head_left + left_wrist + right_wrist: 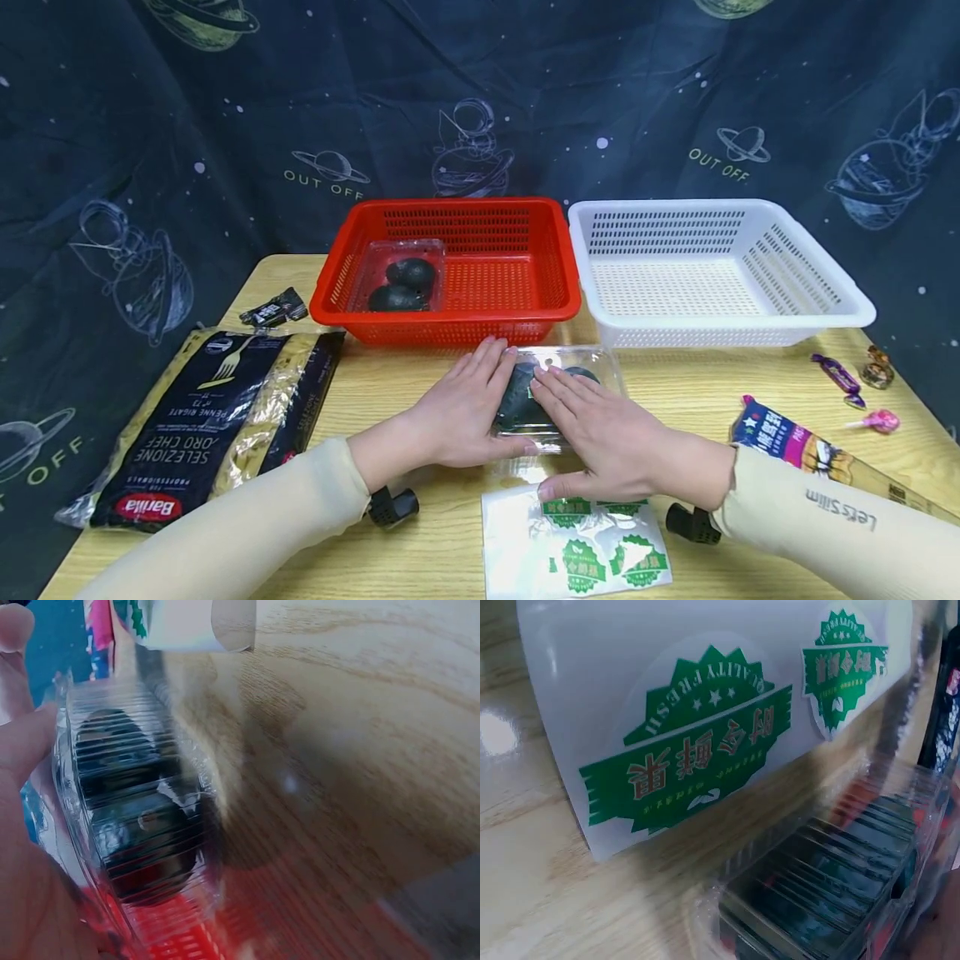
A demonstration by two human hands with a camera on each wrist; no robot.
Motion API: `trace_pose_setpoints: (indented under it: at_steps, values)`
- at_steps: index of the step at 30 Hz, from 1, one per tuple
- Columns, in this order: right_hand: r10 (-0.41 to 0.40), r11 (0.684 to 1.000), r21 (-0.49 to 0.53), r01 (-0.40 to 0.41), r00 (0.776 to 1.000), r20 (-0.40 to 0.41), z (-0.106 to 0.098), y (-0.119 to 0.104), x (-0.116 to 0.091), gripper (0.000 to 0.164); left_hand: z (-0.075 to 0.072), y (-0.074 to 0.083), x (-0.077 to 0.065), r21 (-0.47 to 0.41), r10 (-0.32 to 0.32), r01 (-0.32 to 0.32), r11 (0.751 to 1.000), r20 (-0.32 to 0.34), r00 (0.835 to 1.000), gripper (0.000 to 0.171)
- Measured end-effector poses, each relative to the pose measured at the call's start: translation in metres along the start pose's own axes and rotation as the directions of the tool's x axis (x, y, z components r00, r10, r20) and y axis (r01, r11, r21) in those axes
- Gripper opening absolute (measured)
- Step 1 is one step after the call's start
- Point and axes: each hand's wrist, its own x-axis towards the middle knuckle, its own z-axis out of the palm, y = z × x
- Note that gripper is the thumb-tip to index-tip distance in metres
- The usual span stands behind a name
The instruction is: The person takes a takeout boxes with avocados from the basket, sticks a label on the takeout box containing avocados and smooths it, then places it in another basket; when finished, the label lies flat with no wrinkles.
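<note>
Clear box [525, 410] on table [420, 542], just in front of red basket [450, 329] | left hand [465, 408] and right hand [603, 425] rest on its top, fingers straight | likely light; thin, springy, slick plastic; dark fruits [150, 851] inside may bruise; best held low at both sides

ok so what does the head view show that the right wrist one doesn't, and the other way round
Only the head view shows the white basket, the lollipop, the purple-wrapped candy and the snack bag.

Only the right wrist view shows readable "QUALITY FRESH" lettering on the sticker sheet and, close up, the ribbed side wall of the clear container.

Both share that container with its dark contents, the sheet and the wooden table.
</note>
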Motion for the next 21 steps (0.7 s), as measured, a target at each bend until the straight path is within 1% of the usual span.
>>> trace_pose_setpoints:
  at_steps: [7, 13, 21]
  values:
    - [0.004, 1.000, -0.024, -0.004, 1.000, -0.017, 0.000, 0.003, -0.003, 0.099, -0.001, 0.000, 0.000, 0.002, 0.022, -0.022, 1.000, -0.023, 0.999, 0.110]
    - [0.029, 0.998, -0.051, -0.030, 0.999, -0.024, 0.000, 0.007, -0.011, 0.097, -0.002, 0.000, 0.000, 0.002, 0.012, -0.012, 1.000, -0.010, 1.000, 0.110]
    - [0.085, 0.996, -0.039, -0.086, 0.996, -0.034, 0.000, 0.012, -0.025, 0.094, -0.001, 0.001, -0.001, 0.000, 0.003, -0.003, 1.000, -0.004, 1.000, 0.111]
